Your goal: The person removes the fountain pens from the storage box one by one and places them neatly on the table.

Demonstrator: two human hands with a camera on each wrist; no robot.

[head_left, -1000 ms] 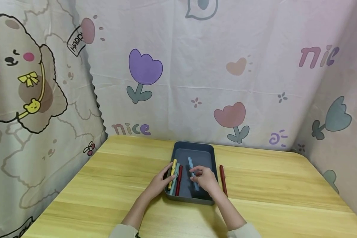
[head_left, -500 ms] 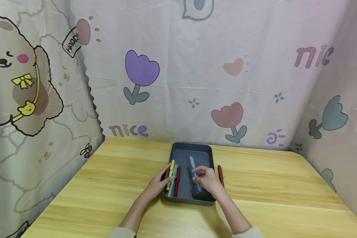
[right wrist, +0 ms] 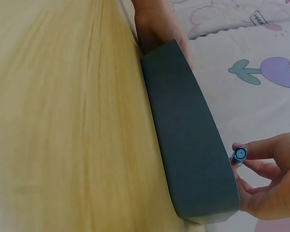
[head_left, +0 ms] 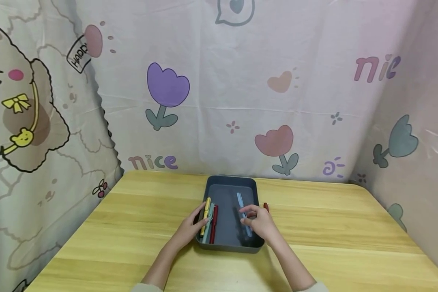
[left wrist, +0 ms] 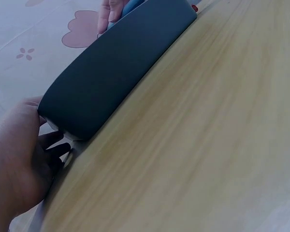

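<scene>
On the pale yellow wood-grain surface (head_left: 131,227): shallow dark-grey rectangular tray (head_left: 226,194), long sides running away from the person. Right hand (head_left: 261,223) pinches a slim light-blue pen (head_left: 240,198) between thumb and fingers, over the tray's right half; right wrist view shows the pen's end above the rim. Left hand (head_left: 188,229) grips the tray's left wall, thumb over the rim, other fingers outside. Inside, along that wall: slim yellow pen (head_left: 207,207), slim teal pen (head_left: 206,234), slim dark-red pen (head_left: 214,223), side by side. Slim red pen (head_left: 266,206) outside, right of the tray, mostly hidden behind the right hand and forearm. Pale printed cloth (head_left: 211,81) hangs behind.
</scene>
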